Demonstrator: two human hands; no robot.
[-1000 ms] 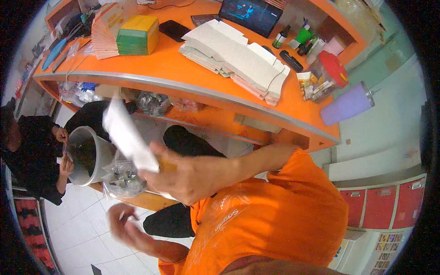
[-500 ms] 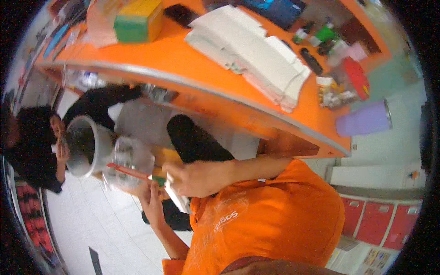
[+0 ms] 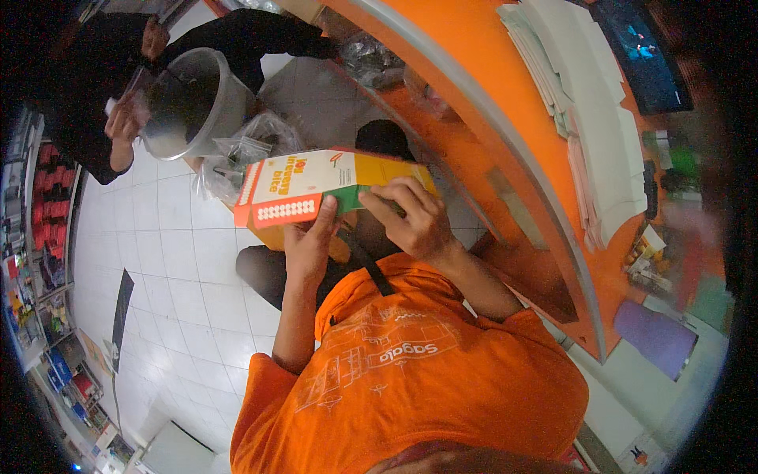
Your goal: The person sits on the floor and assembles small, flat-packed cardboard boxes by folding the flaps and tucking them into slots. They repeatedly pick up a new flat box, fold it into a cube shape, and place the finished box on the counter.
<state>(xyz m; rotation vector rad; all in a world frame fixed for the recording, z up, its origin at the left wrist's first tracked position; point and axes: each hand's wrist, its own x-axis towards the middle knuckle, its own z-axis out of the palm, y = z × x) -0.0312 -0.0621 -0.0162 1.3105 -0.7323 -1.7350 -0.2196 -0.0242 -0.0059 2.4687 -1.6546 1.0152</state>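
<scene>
A flat-looking cardboard carton [image 3: 304, 186] in white, red, yellow and green is held above my lap, its printed face turned up. My left hand [image 3: 309, 241] grips its near edge, with the thumb on the red and green border and the other fingers underneath. At the carton's right part, my right hand [image 3: 410, 217] has its fingers curled against the green and yellow side. Just beyond the carton lies a clear plastic bag [image 3: 264, 134] with contents I cannot make out.
A whitish bucket [image 3: 229, 107] stands at the far left, beside a person in black whose hand [image 3: 122, 126] is near it. An orange counter [image 3: 545, 158] curves along the right, bearing stacked pale sheets [image 3: 592, 103], a dark screen [image 3: 643, 55] and a purple cup [image 3: 655, 336].
The carton has turned from nearly edge-on to show its broad printed face, and both hands have shifted around it. My view has swung, so the counter now appears farther right.
</scene>
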